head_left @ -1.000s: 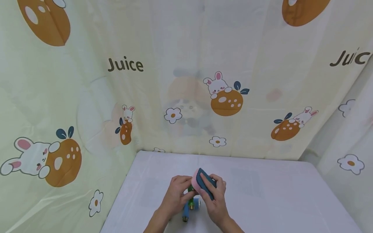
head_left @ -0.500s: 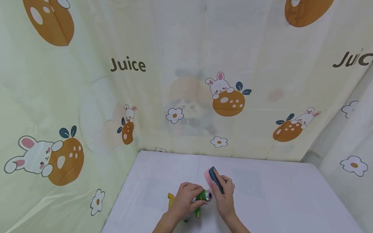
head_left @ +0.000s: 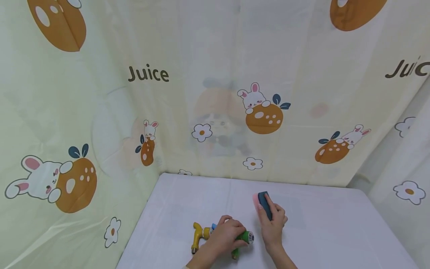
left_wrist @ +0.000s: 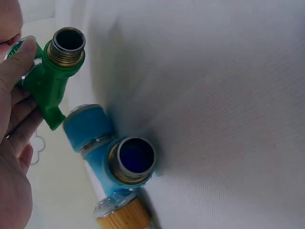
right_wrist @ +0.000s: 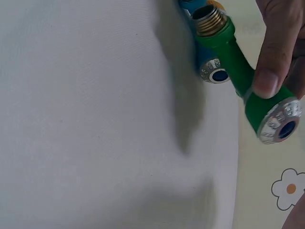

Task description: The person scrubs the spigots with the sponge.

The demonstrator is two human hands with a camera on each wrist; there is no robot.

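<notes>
My left hand (head_left: 224,239) grips a green tap (head_left: 248,237), thumb and fingers round its body. In the left wrist view the tap's brass threaded end faces the camera; in the right wrist view its silvery knob end with a dark centre shows beside the thumb (right_wrist: 267,81). My right hand (head_left: 273,226) holds a sponge (head_left: 264,206), pink on one side and dark teal on the other, to the right of the tap and apart from it. A blue tap (left_wrist: 100,152) lies on the table close by the green one, mostly hidden behind my left hand in the head view.
A yellow tap (head_left: 198,236) lies left of my left hand, its knob end close to the blue tap. The white table (head_left: 322,231) extends to both sides. A curtain (head_left: 285,67) printed with rabbits and oranges hangs behind it.
My right hand has drawn the sponge away from the green tap to the right. My left hand has carried the tap rightward and lower, uncovering the yellow tap.
</notes>
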